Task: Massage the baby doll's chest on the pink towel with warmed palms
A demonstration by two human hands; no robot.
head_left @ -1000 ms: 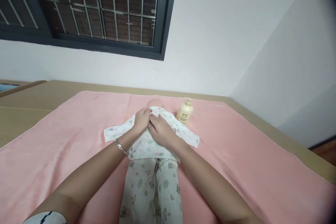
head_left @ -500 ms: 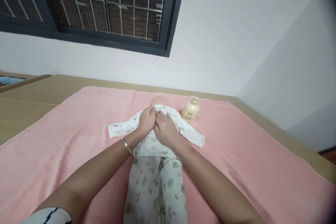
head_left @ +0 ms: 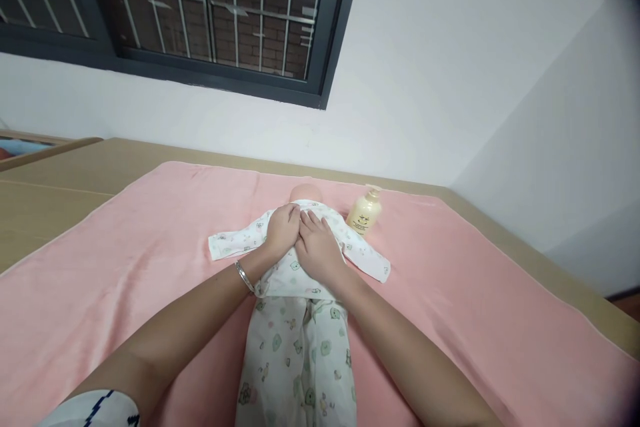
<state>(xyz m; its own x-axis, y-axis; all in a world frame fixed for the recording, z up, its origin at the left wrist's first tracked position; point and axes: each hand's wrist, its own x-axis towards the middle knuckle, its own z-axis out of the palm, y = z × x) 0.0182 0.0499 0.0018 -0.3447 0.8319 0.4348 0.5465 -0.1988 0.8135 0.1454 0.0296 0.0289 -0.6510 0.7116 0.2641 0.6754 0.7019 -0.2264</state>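
A baby doll in a white printed top and matching trousers lies stretched out, its sleeves spread to both sides. Only the rounded top of its head shows at the collar; which way it faces I cannot tell. My left hand, a silver bangle at its wrist, rests on the upper torso. Beside it, touching it, my right hand lies flat with its fingers stretched over the cloth. Neither hand grasps anything. The parts of the top under both palms are hidden.
A yellowish pump bottle stands just right of the doll's shoulder. Under everything spreads a pink blanket over a wooden surface. Behind rise a white wall and a dark-framed barred window.
Both hands stay on the doll's torso with hardly any shift. The whole view has moved slightly, so things sit a little further right.
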